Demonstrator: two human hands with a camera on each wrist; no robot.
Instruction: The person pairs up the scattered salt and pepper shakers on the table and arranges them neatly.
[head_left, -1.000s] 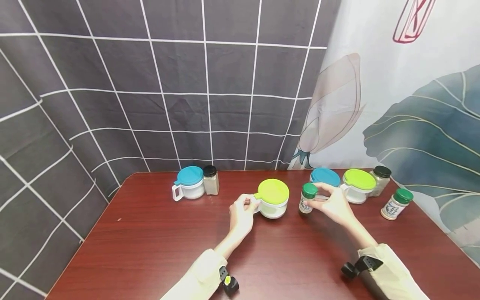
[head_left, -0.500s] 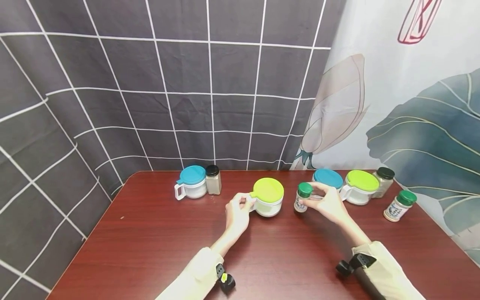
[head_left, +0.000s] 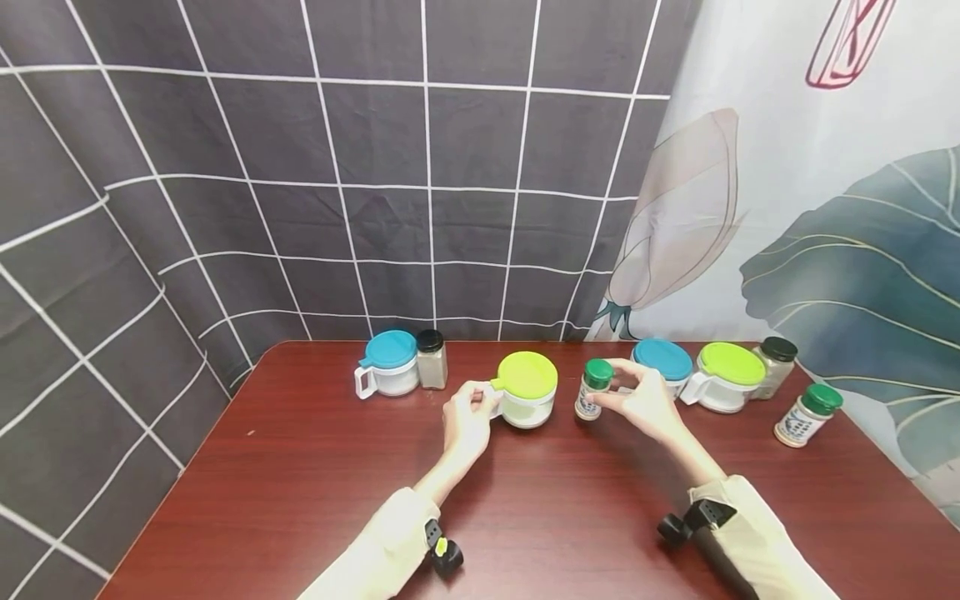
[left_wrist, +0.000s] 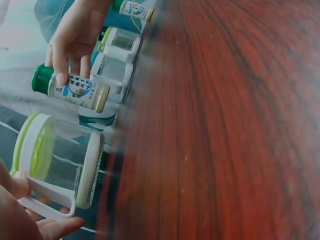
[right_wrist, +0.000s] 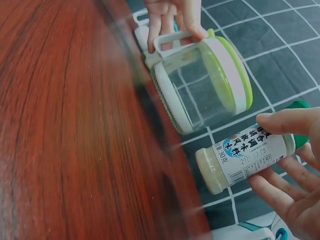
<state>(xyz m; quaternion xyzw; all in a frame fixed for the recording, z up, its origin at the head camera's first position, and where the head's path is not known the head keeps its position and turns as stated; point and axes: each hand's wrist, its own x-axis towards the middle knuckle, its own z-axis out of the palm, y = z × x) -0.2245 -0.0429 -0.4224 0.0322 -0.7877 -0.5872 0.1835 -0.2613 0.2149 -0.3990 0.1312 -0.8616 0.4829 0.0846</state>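
My left hand (head_left: 467, 423) grips the white handle of a clear seasoning jar (head_left: 527, 410) with a lime-green lid, near the middle of the table. In the left wrist view, thumb and fingers close around the handle of this jar (left_wrist: 65, 155). To its right, my right hand (head_left: 651, 406) pinches a small spice shaker (head_left: 588, 402) with a green cap and a printed label. The right wrist view shows the thumb on one side of the shaker (right_wrist: 250, 152) and fingers on the other. A narrow gap separates shaker and jar, both roughly upright.
Back left, a blue-lidded jar (head_left: 392, 367) stands beside a black-capped shaker (head_left: 432, 363). Along the back right are another blue-lidded jar (head_left: 663, 360), a lime-lidded jar (head_left: 726, 379), a black-capped shaker (head_left: 776, 367) and a green-capped shaker (head_left: 807, 417). A grid-patterned curtain (head_left: 375, 217) hangs behind the table.
Both hands have shifted left across the table, carrying the lime-lidded jar and the green-capped shaker along. The head view has swung slightly left. Both grips stay the same.
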